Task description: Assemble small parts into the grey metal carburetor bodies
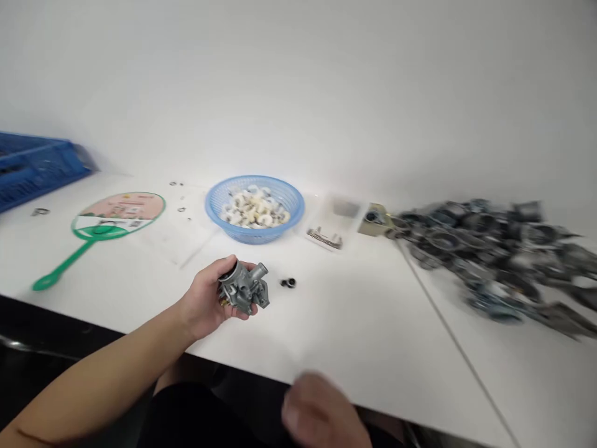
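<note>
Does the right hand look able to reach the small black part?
Probably yes: the right hand looks empty, and nothing stands between it and the small black part; the carburetor in the left hand sits to one side.

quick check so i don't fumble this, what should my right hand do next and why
Probably pick up the small black part with the right hand, which looks empty, though it's blurred. The left hand holds the carburetor body, and the part lies on the white table just beside it, so it's the nearest loose piece.
</note>
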`<state>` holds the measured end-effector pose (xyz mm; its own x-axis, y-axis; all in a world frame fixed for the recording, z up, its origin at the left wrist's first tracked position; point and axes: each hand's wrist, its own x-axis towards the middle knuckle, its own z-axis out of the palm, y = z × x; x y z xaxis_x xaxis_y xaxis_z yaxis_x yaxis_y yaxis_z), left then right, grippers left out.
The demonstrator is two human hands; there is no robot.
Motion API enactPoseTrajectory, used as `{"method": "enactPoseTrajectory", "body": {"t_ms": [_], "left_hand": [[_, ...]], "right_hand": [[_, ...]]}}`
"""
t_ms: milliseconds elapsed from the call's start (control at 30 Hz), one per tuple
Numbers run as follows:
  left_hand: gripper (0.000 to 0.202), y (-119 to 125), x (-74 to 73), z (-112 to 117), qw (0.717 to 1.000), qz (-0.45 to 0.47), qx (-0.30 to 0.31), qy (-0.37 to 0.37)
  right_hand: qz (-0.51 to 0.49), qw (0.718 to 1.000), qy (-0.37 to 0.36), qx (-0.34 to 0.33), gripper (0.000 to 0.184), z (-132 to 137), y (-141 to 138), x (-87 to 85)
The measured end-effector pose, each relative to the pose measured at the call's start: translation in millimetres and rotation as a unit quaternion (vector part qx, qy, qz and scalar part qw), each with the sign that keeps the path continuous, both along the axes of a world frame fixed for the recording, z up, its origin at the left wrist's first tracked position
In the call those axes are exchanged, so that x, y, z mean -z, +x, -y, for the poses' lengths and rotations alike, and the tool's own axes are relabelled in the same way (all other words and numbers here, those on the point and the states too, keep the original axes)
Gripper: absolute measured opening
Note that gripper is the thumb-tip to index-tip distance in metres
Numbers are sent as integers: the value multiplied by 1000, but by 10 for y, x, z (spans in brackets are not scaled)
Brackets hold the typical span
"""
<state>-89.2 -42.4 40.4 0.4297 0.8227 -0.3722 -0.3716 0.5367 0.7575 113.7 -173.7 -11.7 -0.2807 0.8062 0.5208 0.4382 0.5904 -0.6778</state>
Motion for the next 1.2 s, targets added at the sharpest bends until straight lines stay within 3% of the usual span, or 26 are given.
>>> {"method": "enactPoseTrajectory", "body": {"t_ms": [67,100,167,233,333,467,600,733,833,900,967,1033,1067,1200], "left_hand": [[44,234,22,43,998,-7,49,-47],[46,335,37,48,996,-8,70,-62],[55,511,77,36,991,-4,108,-75],[63,655,129,9,988,6,134,-75],[69,810,210,-44,989,8,136,-61],[90,904,260,-125,977,-58,206,-8],[97,897,224,-192,954,-117,276,20],[83,838,189,-186,941,-152,296,68],[72,740,188,-198,939,-205,251,117],[61,624,170,-304,932,-270,149,192],[50,471,111,-533,889,-351,13,294],[44,319,13,-871,799,-457,-76,383],[42,259,-43,-1062,733,-536,-85,409],[27,213,-196,-1743,641,-630,-54,436]], "right_hand": [[3,998,48,29,61,-230,117,-61],[15,992,113,54,73,-370,170,-87],[58,989,124,57,83,-640,244,-122],[65,995,67,27,81,-838,273,-128],[-6,999,-27,22,68,-973,282,-99],[-131,977,-164,37,38,-1035,326,-97],[-304,903,-301,37,34,-1118,331,-173],[-432,782,-450,5,39,-1175,259,-243],[-471,720,-510,13,40,-1177,236,-248],[-479,700,-528,41,40,-1163,256,-230],[-485,690,-533,74,37,-1144,289,-205],[-492,684,-532,86,33,-1126,318,-185],[-495,683,-529,86,32,-1118,327,-178],[-502,690,-514,91,29,-1101,329,-163]]}}
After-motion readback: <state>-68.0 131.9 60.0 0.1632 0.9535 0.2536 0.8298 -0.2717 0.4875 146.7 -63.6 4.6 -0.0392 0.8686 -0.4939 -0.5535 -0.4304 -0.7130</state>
